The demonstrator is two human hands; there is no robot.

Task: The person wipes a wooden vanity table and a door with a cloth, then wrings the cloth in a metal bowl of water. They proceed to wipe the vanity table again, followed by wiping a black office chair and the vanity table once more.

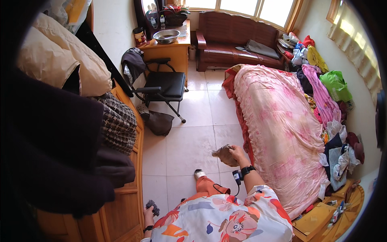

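Observation:
My right hand (238, 153), with a black band at the wrist, is closed on a crumpled brown-grey cloth (226, 155) that hangs over the floor tiles beside the bed. At the lower left, my left hand (148, 213) holds a bunched dark grey fuzzy cloth (153, 207) near the wooden cabinet door (121, 213). A small black device on a cable (237, 178) is at my right wrist. The bed (281, 130) on the right bears a pink floral cover with ruffled edges.
A black-seated armchair (166, 84) stands by a desk (164, 53) bearing a metal basin (167, 36). On the floor near its legs lies a dark bag (158, 122). Coats (63, 54) hang at left. A wooden bench (239, 39) stands under the window; clothes (325, 93) and bags line the bed's far side.

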